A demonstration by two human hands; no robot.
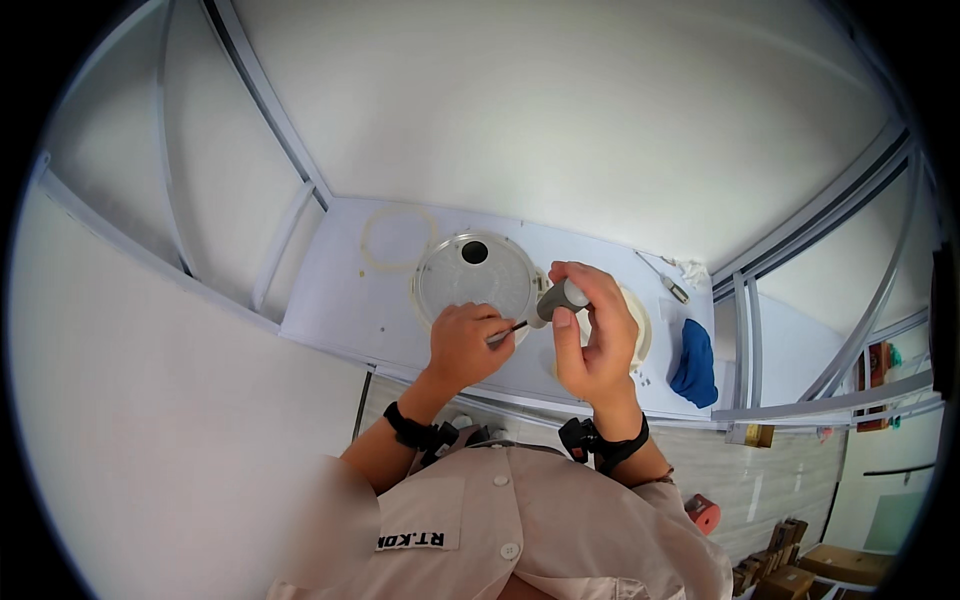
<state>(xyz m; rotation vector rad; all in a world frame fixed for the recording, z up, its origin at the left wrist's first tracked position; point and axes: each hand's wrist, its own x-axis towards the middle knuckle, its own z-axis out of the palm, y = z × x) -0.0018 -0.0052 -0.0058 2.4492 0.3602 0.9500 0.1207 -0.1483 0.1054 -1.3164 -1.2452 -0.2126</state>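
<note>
My right hand (603,345) grips the grey handle of a screwdriver (560,300) with a pale end cap, thumb on its near side. The screwdriver's dark shaft slants down and left to my left hand (466,346). Closed in a pinch at the tip, the left fingers hide whatever they hold there. Under and beyond them lies a round grey-white disc-shaped part (480,285) with a raised rim and a dark round hole near its far edge. A cream round part (641,322) is partly covered by my right hand.
On the pale table (340,300) a thin cream ring (368,240) lies at the far left. Toward the right are a second screwdriver (676,289), crumpled white material (692,270), a blue cloth (693,365) and several tiny pieces (643,379). Metal frame posts (747,340) flank the table.
</note>
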